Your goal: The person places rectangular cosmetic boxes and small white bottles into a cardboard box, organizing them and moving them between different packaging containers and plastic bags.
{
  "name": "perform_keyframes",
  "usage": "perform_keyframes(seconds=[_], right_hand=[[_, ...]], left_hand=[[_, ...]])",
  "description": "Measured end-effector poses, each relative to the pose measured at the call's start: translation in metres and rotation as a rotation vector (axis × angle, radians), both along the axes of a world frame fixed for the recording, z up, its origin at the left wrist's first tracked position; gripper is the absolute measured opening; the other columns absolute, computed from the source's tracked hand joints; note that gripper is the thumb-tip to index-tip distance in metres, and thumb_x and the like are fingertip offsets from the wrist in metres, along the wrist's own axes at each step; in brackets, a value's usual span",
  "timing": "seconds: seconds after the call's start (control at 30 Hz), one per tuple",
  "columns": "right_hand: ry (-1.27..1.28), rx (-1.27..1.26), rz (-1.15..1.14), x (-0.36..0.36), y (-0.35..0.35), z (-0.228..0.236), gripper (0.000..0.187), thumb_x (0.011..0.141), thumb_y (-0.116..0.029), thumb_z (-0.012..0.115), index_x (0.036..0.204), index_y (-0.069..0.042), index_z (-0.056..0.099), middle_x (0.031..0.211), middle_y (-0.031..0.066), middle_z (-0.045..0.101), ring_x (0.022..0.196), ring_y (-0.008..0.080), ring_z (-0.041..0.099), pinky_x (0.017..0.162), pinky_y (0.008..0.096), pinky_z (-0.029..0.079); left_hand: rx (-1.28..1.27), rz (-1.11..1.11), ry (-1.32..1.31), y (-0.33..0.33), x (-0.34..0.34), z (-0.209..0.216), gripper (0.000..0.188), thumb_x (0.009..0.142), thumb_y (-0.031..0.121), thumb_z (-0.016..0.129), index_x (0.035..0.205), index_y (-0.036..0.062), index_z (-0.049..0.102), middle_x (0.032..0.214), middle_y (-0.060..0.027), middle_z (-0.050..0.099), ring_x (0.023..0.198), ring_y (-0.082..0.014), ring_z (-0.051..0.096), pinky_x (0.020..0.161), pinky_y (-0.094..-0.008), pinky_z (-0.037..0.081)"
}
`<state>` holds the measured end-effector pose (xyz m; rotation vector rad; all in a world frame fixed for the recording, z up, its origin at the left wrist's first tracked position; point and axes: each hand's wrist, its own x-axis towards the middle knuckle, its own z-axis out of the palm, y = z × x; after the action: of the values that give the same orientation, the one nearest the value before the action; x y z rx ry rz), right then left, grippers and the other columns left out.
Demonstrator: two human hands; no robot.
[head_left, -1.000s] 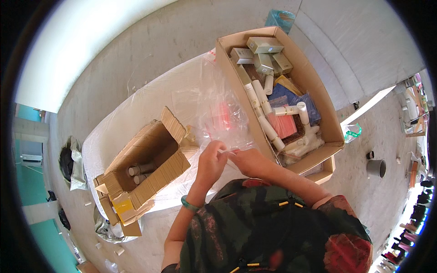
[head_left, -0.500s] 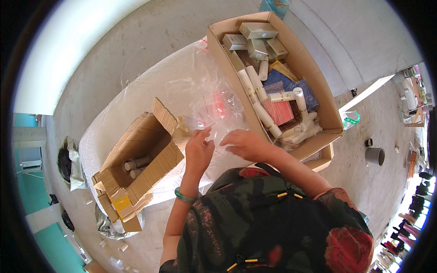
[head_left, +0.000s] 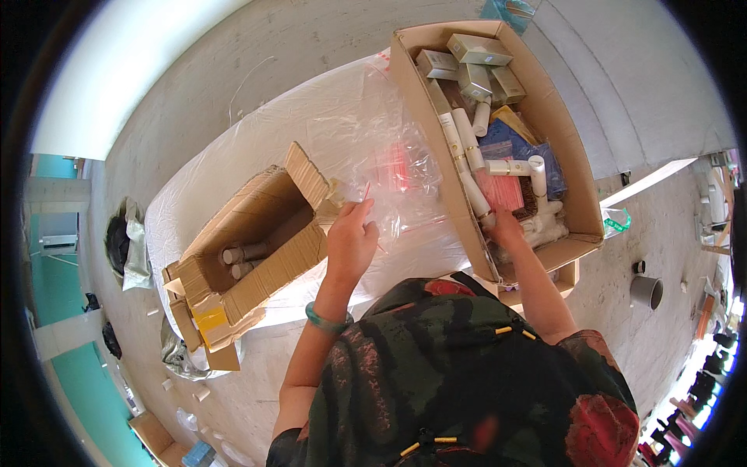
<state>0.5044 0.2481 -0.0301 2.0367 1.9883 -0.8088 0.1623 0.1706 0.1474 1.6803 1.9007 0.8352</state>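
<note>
My left hand [head_left: 352,240] is raised over the plastic-covered table, between the two boxes. Its fingers pinch a small clear plastic bag with red edging [head_left: 367,191], mostly hidden by the hand. My right hand [head_left: 507,229] reaches into the large cardboard box [head_left: 426,97] on the right, its fingers closed at the lower end of a white tube [head_left: 475,194] with a gold band. More white tubes [head_left: 467,140] lie around it. Beside that hand is a packet of pink-edged bags [head_left: 500,189]. Several small silver-green cartons [head_left: 480,50] fill the box's far end.
An opened brown carton [head_left: 226,214] on the left holds white tubes [head_left: 244,253]. A pile of clear bags with pink edging [head_left: 398,167] lies on the table's plastic sheet [head_left: 327,109]. A sack [head_left: 134,245] and a grey bucket [head_left: 646,292] stand on the floor.
My right hand has moved right and down into the large box, to a white tube. The left hand stays over the table with the clear bag. The whole view has shifted slightly.
</note>
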Motion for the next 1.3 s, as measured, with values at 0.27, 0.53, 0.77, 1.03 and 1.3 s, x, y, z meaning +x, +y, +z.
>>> perform_keyframes(seconds=[0.27,0.53,0.77,1.03,1.3], right_hand=[[0.445,0.094,-0.204,0.017,-0.006,-0.046,0.049,0.077,-0.027,0.075,0.116,-0.006,0.054,0.107,0.0147,0.065,0.094,0.0321,0.064,0.078,0.0447,0.052],[1.306,-0.259,-0.988,0.014,-0.009,0.000,0.025,0.088,-0.016,0.065,0.109,-0.006,0.058,0.097,0.0065,0.064,0.077,0.0159,0.062,0.059,0.0272,0.053],[1.658,-0.161,-0.835,0.007,0.006,0.087,0.034,0.086,-0.017,0.067,0.115,-0.003,0.054,0.099,0.0093,0.063,0.078,0.0163,0.062,0.061,0.0240,0.052],[1.544,-0.350,-0.331,-0.048,0.010,0.188,0.042,0.078,-0.020,0.072,0.115,-0.006,0.059,0.108,0.0043,0.060,0.092,0.0120,0.059,0.074,0.0246,0.051],[1.148,-0.210,-0.061,-0.072,0.010,0.190,0.031,0.080,-0.019,0.069,0.108,-0.006,0.063,0.098,0.0010,0.062,0.081,0.0105,0.054,0.071,0.0256,0.046]], left_hand=[[0.004,-0.007,-0.016,-0.002,0.003,0.001,0.035,0.077,0.000,0.058,0.111,0.0006,0.062,0.098,-0.0143,0.061,0.075,-0.0315,0.062,0.069,-0.0368,0.050],[0.010,0.005,-0.032,-0.007,0.006,-0.003,0.035,0.076,-0.002,0.058,0.111,0.0002,0.062,0.099,-0.0154,0.062,0.077,-0.0319,0.063,0.070,-0.0370,0.051],[0.048,-0.014,-0.039,-0.006,0.006,-0.004,0.035,0.076,-0.001,0.057,0.110,-0.0004,0.061,0.101,-0.0175,0.061,0.084,-0.0357,0.062,0.073,-0.0399,0.050],[0.019,-0.047,-0.007,-0.005,0.010,-0.008,0.037,0.075,-0.001,0.057,0.111,-0.0007,0.061,0.100,-0.0186,0.060,0.089,-0.0381,0.061,0.076,-0.0420,0.050],[0.012,-0.003,-0.027,-0.013,0.003,-0.008,0.036,0.075,-0.001,0.059,0.111,0.0014,0.063,0.099,-0.0170,0.060,0.078,-0.0321,0.060,0.071,-0.0377,0.050]])
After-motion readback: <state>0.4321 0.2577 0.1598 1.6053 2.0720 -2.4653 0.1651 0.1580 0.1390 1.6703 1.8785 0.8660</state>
